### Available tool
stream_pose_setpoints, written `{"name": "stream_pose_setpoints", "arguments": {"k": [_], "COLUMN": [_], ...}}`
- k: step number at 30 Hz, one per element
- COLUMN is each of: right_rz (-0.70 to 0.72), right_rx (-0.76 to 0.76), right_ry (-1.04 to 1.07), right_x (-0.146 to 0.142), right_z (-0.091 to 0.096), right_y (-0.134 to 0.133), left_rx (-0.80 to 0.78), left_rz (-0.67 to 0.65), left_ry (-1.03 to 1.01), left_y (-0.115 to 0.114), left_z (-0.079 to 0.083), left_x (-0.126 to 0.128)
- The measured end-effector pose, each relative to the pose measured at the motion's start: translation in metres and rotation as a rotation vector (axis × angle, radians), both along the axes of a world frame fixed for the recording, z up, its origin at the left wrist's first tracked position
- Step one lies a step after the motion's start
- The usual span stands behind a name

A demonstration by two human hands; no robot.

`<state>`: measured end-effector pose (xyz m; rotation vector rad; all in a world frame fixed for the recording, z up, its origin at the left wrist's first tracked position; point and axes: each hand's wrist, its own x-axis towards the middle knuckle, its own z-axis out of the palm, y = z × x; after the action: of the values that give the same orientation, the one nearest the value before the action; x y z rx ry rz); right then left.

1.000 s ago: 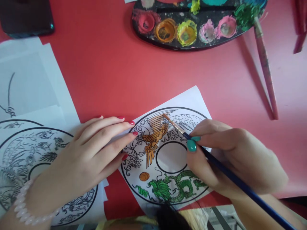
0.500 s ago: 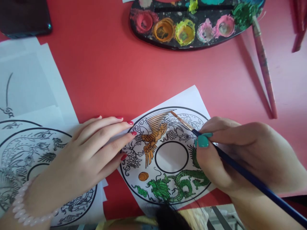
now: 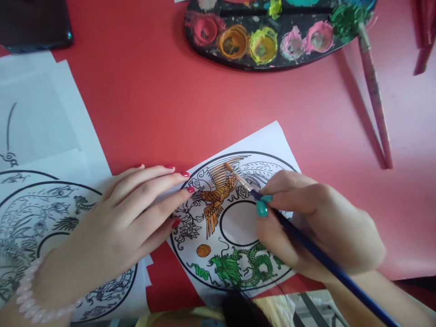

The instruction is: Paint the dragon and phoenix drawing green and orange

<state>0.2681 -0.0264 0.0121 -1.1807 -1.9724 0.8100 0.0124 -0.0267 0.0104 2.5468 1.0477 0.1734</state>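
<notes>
My right hand pinches a blue-handled paintbrush; its tip touches the orange bird's wing on a coloring sheet printed with a round phoenix-and-dragon design. The bird is painted orange and the dragon at the bottom green. My left hand, with red nails and a bead bracelet at the wrist, lies flat with fingers stretched out, pressing down the sheet's left edge.
A black paint palette with red, orange, yellow, pink and green wells sits at the far edge of the red table. A pink-handled brush leans from it. Uncolored printed sheets lie at left, a dark phone at top left.
My right hand swung right with the brush, then came back left; the tip now sits on the bird's wing again. My left hand has stayed put.
</notes>
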Motion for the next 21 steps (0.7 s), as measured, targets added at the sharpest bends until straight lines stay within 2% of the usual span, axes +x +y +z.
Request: {"name": "stream_pose_setpoints", "arguments": {"k": [2,3,7,9,15,21], "right_rz": [0.084,0.08,-0.08,-0.113,0.082,0.135], "right_rx": [-0.005,-0.01,-0.02,-0.015,-0.016,0.0], "right_ry": [-0.024,-0.029,-0.028,-0.024,-0.035,-0.036], "right_x": [-0.0001,0.0002,0.0003,-0.0002,-0.0019,-0.0036], "right_z": [0.0013,0.0015,-0.0009,-0.002,0.0008,0.0011], "right_y": [0.0016,0.0015,-0.0018,-0.002,0.0029,0.0011], "left_rx": [0.008,0.011,0.012,0.012,0.02,0.034], "left_rz": [-0.001,-0.003,-0.001,-0.001,-0.003,-0.009], "left_ry": [-0.002,-0.002,-0.011,-0.014,-0.013,-0.008], "left_y": [0.0001,0.0002,0.0006,0.0006,0.0004,0.0006], "left_z": [0.0001,0.0,-0.0005,-0.0005,0.0004,0.0012], "left_x": [0.0004,0.0007,0.0011,0.001,0.0014,0.0018]}}
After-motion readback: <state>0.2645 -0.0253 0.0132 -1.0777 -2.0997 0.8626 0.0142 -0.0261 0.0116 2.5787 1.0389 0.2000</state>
